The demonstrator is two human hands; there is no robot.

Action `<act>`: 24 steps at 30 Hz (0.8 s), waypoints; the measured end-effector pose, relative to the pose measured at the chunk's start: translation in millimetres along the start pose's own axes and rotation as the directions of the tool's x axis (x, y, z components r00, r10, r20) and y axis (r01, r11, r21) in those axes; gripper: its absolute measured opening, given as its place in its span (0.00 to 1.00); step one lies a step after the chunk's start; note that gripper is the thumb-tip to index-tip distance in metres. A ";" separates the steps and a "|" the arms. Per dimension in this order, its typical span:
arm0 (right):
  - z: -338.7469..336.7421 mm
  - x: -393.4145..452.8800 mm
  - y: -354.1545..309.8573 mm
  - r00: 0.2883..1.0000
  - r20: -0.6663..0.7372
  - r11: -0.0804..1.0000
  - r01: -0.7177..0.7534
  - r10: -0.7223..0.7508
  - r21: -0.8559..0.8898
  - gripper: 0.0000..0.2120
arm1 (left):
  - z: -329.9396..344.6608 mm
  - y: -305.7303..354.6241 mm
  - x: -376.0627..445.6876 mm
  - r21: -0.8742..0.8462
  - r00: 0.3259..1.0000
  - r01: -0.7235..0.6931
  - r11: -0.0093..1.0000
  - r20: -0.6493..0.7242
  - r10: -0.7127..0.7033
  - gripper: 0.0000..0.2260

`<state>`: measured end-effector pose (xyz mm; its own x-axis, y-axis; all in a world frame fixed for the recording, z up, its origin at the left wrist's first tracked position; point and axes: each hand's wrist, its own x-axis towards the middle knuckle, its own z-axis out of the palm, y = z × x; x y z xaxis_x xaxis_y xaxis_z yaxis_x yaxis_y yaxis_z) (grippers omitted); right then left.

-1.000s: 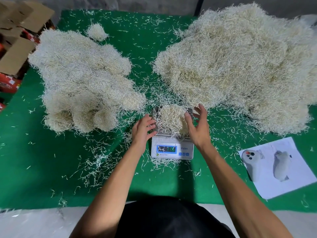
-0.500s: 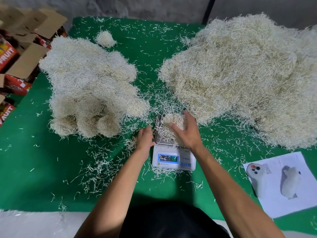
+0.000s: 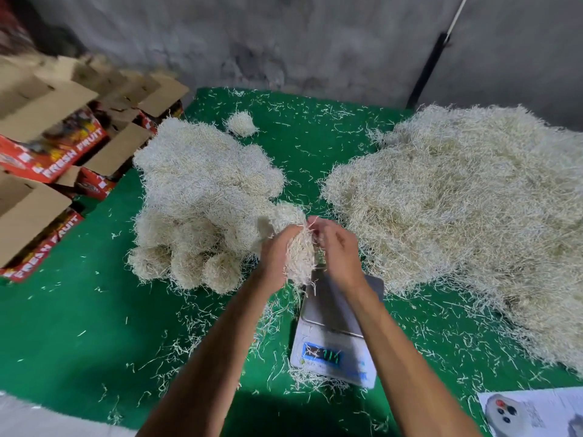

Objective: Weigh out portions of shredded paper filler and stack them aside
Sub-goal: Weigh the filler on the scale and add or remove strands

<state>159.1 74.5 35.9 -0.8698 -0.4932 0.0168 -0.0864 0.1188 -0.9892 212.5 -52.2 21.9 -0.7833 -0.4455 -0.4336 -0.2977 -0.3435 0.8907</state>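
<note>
both hands hold one portion of shredded paper (image 3: 299, 250) between them, lifted clear above the scale (image 3: 334, 329); the left hand (image 3: 277, 253) cups it from the left side with fingers curled around the wad, and the right hand (image 3: 337, 250) closes on it from the right, fingertips pinching strands at its top; loose strands hang from the bottom of the wad toward the scale's bare steel platform; the scale sits on the green mat (image 3: 79, 326) just below the hands, its blue display lit, the digits too blurred to read; to the left of the hands lies the stack of rounded portions (image 3: 202, 197), the held wad close beside its near edge; a single small portion (image 3: 241, 123) sits apart behind that stack; to the right spreads the big loose heap of filler (image 3: 467, 216); stray shreds are scattered over the mat around the scale; open cardboard boxes (image 3: 56, 146) printed "fresh fruit" stand off the mat's left edge; a printed sheet (image 3: 536, 411) lies at the lower right corner.
</note>
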 end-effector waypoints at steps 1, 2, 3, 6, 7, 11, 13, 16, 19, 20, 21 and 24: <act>-6.3 9.3 -7.7 0.999 -0.041 0.999 0.018 -0.019 -0.032 0.14 | -1.6 7.0 1.9 0.116 0.999 -0.036 0.993 0.004 0.035 0.31; -11.4 18.2 -14.2 0.999 -0.027 0.996 0.025 -0.027 -0.091 0.17 | -1.4 11.8 3.8 0.214 0.999 -0.042 0.976 -0.003 0.044 0.38; -14.8 25.7 -19.6 0.999 0.033 0.992 0.021 -0.017 -0.122 0.18 | -0.5 15.3 6.0 0.288 0.999 -0.033 0.957 -0.016 0.039 0.43; -32.2 47.0 -26.4 0.994 0.071 0.994 -0.073 0.079 -0.080 0.17 | 4.3 21.5 9.3 0.379 0.999 -0.038 0.925 -0.003 0.043 0.50; -39.7 55.7 -27.0 0.994 0.033 0.993 -0.105 0.107 -0.061 0.23 | 7.0 24.0 7.1 0.368 0.999 -0.031 0.929 -0.010 0.037 0.51; -43.5 89.1 -24.8 0.952 -0.085 0.955 -0.295 0.294 -0.007 0.22 | 26.9 27.3 -1.2 0.296 0.996 -0.050 0.954 -0.059 0.070 0.34; -55.5 108.4 -23.2 0.887 -0.203 0.910 -0.408 0.415 0.078 0.13 | 31.1 25.5 -7.7 0.277 0.988 -0.154 0.949 0.023 0.154 0.15; -105.0 135.8 -22.7 0.793 -0.333 0.858 -0.442 0.510 0.260 0.10 | 19.8 15.7 -18.3 0.242 0.974 -0.224 0.944 0.024 0.225 0.16; -137.0 152.0 -16.7 0.814 -0.362 0.867 -0.311 0.455 0.390 0.12 | 3.5 12.8 -10.6 0.169 0.978 -0.092 0.981 -0.169 0.121 0.13; -140.7 153.5 -14.6 0.819 -0.361 0.859 -0.278 0.446 0.431 0.14 | 0.4 12.5 -7.5 0.138 0.977 -0.050 0.989 -0.199 0.077 0.13; -143.0 153.6 -11.8 0.818 -0.362 0.844 -0.251 0.447 0.474 0.14 | -1.5 13.0 -6.4 0.115 0.976 -0.029 0.993 -0.211 0.053 0.13; -151.3 147.7 -3.9 0.866 -0.289 0.846 -0.239 0.408 0.477 0.22 | 1.5 10.9 -4.1 0.110 0.981 -0.036 0.993 -0.188 0.056 0.12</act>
<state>-42.6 131.6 64.2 -0.9290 -0.1298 -0.3467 0.3666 -0.1925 -0.9103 211.6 -52.8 33.6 -0.6824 -0.6114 -0.4007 -0.3276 -0.2343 0.9153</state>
